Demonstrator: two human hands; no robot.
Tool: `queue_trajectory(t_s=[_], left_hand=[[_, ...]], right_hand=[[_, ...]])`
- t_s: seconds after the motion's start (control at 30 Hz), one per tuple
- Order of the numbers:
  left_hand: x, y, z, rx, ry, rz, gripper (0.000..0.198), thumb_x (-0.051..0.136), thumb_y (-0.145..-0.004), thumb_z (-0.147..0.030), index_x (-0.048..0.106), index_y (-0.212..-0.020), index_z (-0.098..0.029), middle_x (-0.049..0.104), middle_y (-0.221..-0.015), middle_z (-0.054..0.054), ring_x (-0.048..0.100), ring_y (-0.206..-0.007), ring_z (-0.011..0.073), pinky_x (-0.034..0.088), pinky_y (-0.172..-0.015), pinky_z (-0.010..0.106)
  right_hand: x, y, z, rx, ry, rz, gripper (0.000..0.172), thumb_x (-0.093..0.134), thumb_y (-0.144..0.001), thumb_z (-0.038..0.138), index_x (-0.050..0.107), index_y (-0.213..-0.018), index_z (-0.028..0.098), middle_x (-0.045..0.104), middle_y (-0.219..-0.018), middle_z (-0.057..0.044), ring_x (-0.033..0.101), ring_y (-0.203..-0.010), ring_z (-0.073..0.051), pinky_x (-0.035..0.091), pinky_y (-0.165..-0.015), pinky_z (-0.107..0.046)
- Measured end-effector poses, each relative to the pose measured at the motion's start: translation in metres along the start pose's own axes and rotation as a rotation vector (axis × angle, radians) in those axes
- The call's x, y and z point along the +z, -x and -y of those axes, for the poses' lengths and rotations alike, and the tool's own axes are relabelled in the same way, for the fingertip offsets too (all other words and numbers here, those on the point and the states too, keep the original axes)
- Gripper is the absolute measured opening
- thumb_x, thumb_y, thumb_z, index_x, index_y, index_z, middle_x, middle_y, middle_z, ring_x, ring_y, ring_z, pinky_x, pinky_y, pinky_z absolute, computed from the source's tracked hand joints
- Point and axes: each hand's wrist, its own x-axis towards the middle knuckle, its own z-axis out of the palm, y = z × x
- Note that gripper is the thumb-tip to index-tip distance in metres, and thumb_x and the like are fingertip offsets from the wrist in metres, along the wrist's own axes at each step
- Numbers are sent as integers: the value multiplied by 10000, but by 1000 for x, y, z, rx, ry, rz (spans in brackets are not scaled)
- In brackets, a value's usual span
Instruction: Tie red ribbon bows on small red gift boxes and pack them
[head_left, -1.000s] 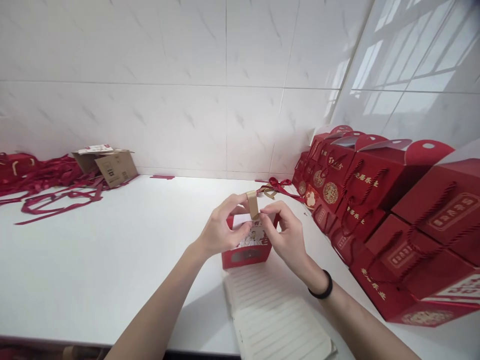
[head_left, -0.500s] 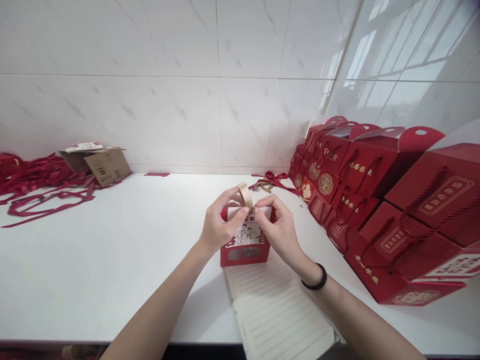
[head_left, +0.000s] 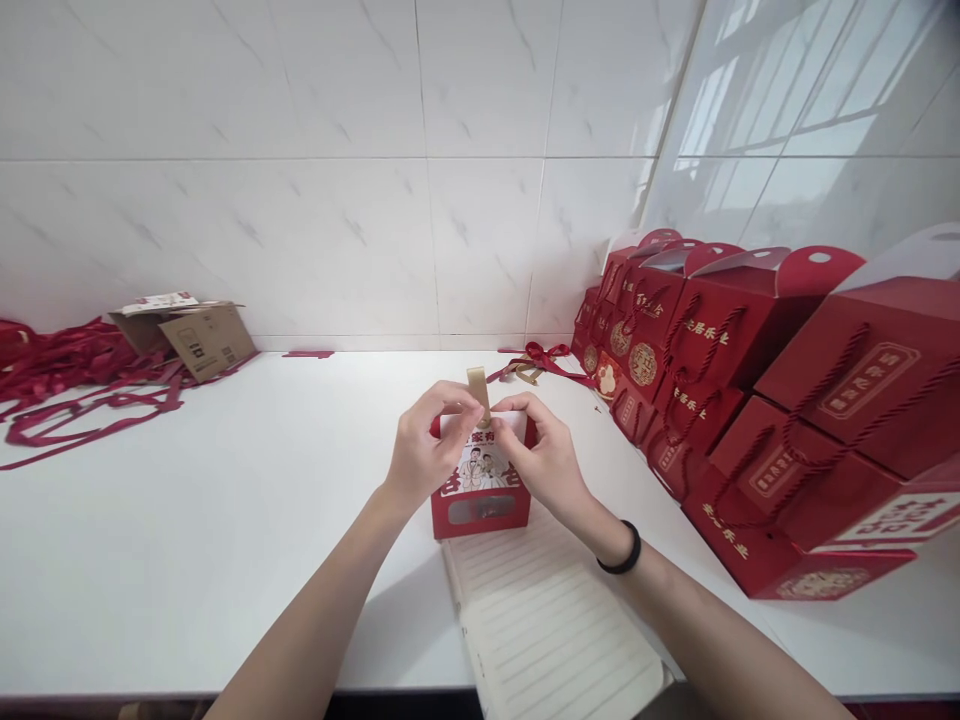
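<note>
A small red gift box [head_left: 480, 512] stands upright on the white table, with a printed couple and a clear oval window on its front. At its top edge a gold ribbon [head_left: 478, 392] rises in a loop between my hands. My left hand [head_left: 435, 440] pinches the ribbon from the left, thumb against fingers. From the right, my right hand [head_left: 541, 446] pinches it low, by the box's top edge. The fingertips of both hands almost meet there and partly cover the print. Under and in front of the box lies a lined notebook [head_left: 555, 620].
Red gift boxes [head_left: 750, 330] with rope handles are stacked along the right side. Red ribbon [head_left: 67, 365] lies heaped at the left beside an open cardboard box [head_left: 206, 340]. A red bow [head_left: 544, 357] and gold ribbon pieces lie near the tiled wall [head_left: 337, 250].
The gold loop has become narrower and stands more upright. My left fingers have shifted down to the ribbon's base, close to my right fingertips. The whole view has turned slightly.
</note>
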Motion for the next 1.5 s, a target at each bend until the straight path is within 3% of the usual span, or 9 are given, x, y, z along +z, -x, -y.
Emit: queue_trajectory(t_s=[0.13, 0.33, 0.77, 1.27, 1.4, 1.5], left_hand=[[-3, -1, -1, -22, -25, 59, 134, 531, -839, -168, 657, -866, -205, 644, -885, 30, 613, -816, 130, 530, -694, 255], [-7, -1, 1, -19, 2, 119, 318, 534, -730, -73, 664, -986, -209, 633, -990, 53, 605, -919, 171, 522, -808, 319], [-8, -4, 5, -84, 44, 153, 283, 556, -736, -113, 652, -986, -204, 633, -837, 20, 606, -796, 134, 520, -744, 278], [-10, -5, 2, -281, 178, 174, 230, 578, -736, -155, 678, -943, -164, 653, -888, 49, 618, -838, 154, 521, -661, 247], [-12, -3, 9, -271, 256, 194, 248, 576, -744, -166, 661, -976, -180, 643, -908, 47, 598, -867, 164, 497, -720, 267], [-16, -1, 19, -347, 434, 230, 455, 602, -727, -196, 551, -1178, -235, 638, -967, 38, 593, -915, 186, 474, -799, 312]], right_hand=[[0, 0, -1, -8, 19, 7, 102, 507, -816, 248, 578, -873, 202, 621, -835, -7, 571, -757, -152, 463, -703, -267], [1, -1, 0, 9, -1, 5, 124, 510, -787, 243, 602, -861, 206, 636, -830, -7, 575, -751, -158, 464, -695, -273], [4, -4, -1, 104, -25, -4, 141, 513, -761, 267, 624, -812, 197, 641, -792, -6, 575, -710, -160, 472, -686, -274], [-2, -9, -1, 75, 54, 136, 157, 484, -825, 280, 585, -782, 168, 582, -763, -8, 519, -654, -131, 411, -617, -246], [-2, -5, -3, 29, 27, 131, 164, 457, -856, 280, 585, -861, 178, 599, -847, -27, 559, -760, -158, 439, -690, -275], [-8, 1, -7, 46, -55, 168, 277, 453, -881, 310, 521, -1133, 215, 611, -1018, -49, 579, -903, -185, 455, -796, -322]])
